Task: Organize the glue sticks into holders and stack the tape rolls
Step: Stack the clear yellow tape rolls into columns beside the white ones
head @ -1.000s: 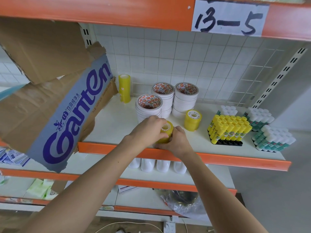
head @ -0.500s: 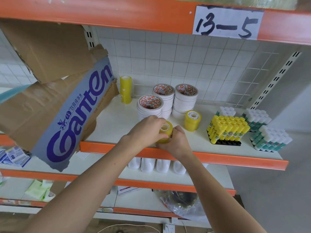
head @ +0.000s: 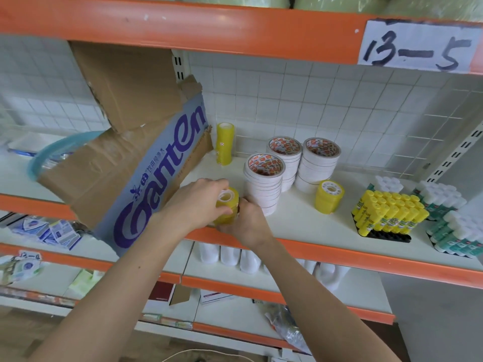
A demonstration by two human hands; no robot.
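Near the front edge of the white shelf (head: 300, 226), my left hand (head: 198, 202) and my right hand (head: 248, 220) both grip a short stack of yellow tape rolls (head: 228, 209). Three stacks of white tape rolls (head: 264, 186) stand just right of it. Another yellow roll stack (head: 328, 196) sits further right. A tall yellow roll stack (head: 225, 143) stands at the back. Yellow glue sticks (head: 389, 214) fill a black holder, with white-capped green glue sticks (head: 456, 231) in holders at the far right.
A torn cardboard box (head: 125, 163) printed "Ganten" leans over the shelf's left end, close to my left hand. An orange beam (head: 183, 27) with a "13-5" label (head: 418, 45) runs overhead. White bottles (head: 230, 254) and packets lie on lower shelves.
Both hands have shifted the yellow roll stack leftward along the shelf front, to the left of the white stacks. The camera has moved in closer.
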